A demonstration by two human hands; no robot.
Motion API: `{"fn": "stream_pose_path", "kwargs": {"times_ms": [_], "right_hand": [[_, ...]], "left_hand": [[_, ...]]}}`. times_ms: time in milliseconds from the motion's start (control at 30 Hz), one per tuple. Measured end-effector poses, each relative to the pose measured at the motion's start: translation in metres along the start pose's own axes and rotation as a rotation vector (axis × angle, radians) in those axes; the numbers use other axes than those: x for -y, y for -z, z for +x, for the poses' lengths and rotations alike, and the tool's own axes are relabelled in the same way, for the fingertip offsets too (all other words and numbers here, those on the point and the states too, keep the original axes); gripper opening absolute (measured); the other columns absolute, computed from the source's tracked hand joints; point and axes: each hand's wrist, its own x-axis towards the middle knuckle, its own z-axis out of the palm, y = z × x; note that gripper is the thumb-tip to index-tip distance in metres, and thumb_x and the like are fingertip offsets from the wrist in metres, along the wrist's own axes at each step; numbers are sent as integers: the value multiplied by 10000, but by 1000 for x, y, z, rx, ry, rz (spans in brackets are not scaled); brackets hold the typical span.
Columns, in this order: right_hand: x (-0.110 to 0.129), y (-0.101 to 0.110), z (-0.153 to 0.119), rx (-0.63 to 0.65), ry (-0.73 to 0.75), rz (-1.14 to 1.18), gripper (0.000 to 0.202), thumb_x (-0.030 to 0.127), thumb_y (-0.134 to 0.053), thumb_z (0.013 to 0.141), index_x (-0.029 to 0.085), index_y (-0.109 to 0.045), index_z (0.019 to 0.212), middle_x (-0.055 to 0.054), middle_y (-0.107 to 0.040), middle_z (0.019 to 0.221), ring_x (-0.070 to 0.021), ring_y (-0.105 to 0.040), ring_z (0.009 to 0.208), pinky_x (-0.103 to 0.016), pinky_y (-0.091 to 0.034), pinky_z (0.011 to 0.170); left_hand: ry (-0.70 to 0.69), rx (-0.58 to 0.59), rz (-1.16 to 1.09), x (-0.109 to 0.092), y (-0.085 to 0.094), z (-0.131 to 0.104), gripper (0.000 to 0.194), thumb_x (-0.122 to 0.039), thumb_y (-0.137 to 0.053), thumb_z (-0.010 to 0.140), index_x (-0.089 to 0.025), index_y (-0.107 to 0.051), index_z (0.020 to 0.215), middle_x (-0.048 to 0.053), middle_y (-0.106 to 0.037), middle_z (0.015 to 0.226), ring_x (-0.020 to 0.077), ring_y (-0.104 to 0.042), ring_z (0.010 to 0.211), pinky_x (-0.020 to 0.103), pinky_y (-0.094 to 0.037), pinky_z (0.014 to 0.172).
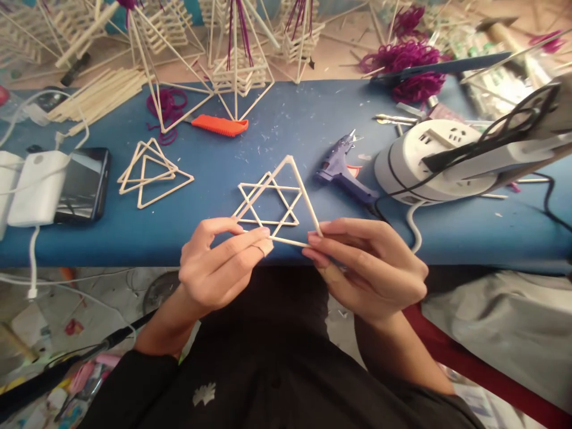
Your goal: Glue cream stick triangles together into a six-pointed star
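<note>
Between my two hands is a triangle of thin wooden sticks (304,189), raised at the table's near edge with its apex pointing away from me. My left hand (223,259) pinches its left lower corner and bottom stick. At the right lower corner, my right hand (366,262) closes thumb and fingers on the stick ends. Just behind lies a six-pointed star of sticks (292,208), partly covered by the held triangle. Several loose stick triangles (166,174) overlap on the blue table to the left. A glue gun (346,173) rests to the right, nozzle pointing away.
An orange utility knife (220,125) and purple yarn (167,107) lie farther back. Stick frames (236,71) stand along the rear. At right is a round white power strip (429,161) with cables; at left, a phone (84,185) and a white charger (40,187).
</note>
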Motion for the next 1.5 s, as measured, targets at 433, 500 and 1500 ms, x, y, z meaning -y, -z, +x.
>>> {"fn": "stream_pose_path", "kwargs": {"times_ms": [433,500,1500], "right_hand": [[-24,-23,0,-18,-78,61,336,58,-882,811,268,-832,1068,-44,-817,1051,-181,-802,869,-315,-707,756],[-24,-25,1,-5,-81,52,294,81,-877,829,267,-828,1051,-41,-819,1038,-183,-806,865,-317,-704,752],[-24,-31,-4,38,-118,-50,197,101,-802,865,264,-802,974,-24,-814,925,-167,-782,786,-295,-663,703]], "left_hand": [[438,-95,-43,25,-12,-4,153,-141,-861,923,-231,-800,1030,7,-868,1027,180,-847,901,300,-717,841],[553,-91,-100,27,-13,-7,132,-187,-872,924,-224,-811,1036,10,-869,1033,177,-851,880,290,-724,843],[457,-47,-6,33,-16,-8,69,-180,-818,947,-239,-812,913,2,-866,939,189,-835,841,306,-688,787]]}}
